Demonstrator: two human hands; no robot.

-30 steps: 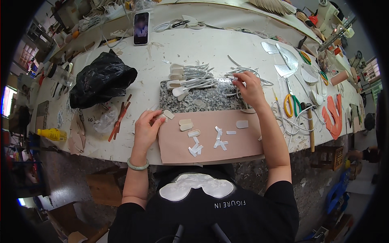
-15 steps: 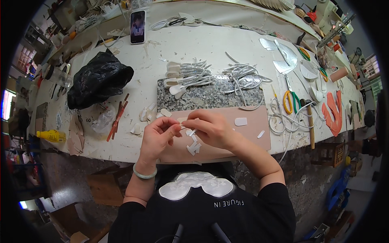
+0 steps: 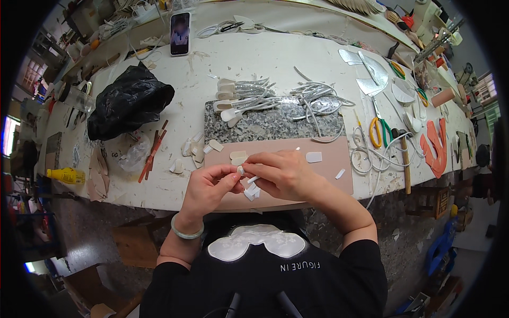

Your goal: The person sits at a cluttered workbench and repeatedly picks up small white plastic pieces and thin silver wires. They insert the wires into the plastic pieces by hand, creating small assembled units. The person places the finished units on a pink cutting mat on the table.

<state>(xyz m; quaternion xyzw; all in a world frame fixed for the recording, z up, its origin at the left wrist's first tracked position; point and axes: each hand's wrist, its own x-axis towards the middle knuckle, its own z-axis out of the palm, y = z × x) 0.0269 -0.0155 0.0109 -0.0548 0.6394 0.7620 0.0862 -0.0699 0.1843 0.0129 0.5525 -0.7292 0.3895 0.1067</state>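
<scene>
left hand (image 3: 209, 189): thumb and forefinger brought together, pinching a small pale piece (image 3: 240, 170).
right hand (image 3: 289, 172): fingers bent in, a white strip (image 3: 252, 179) held beneath them, fingertips right at the small pale piece.
small pale piece: between the two hands, above the pink sheet (image 3: 330, 180); its exact shape is mostly hidden by fingers.
pink sheet: at the near edge of the table (image 3: 228, 61), with white scraps (image 3: 249, 194) below the hands, rounded cream tabs (image 3: 238, 157) just beyond them and a white tab (image 3: 314, 157) to the right.
speckled slab (image 3: 254, 130): just beyond the pink sheet, bearing a bundle of silvery cords (image 3: 255, 89) with pale tabbed ends, and loose cords (image 3: 321, 100) beside it.
right side: scissors (image 3: 376, 132) with yellow and green handles, near a hammer (image 3: 407, 169).
left side: black plastic bag (image 3: 130, 103), with reddish-brown strips (image 3: 153, 152) nearer the person.
far side: upright phone (image 3: 180, 35).
</scene>
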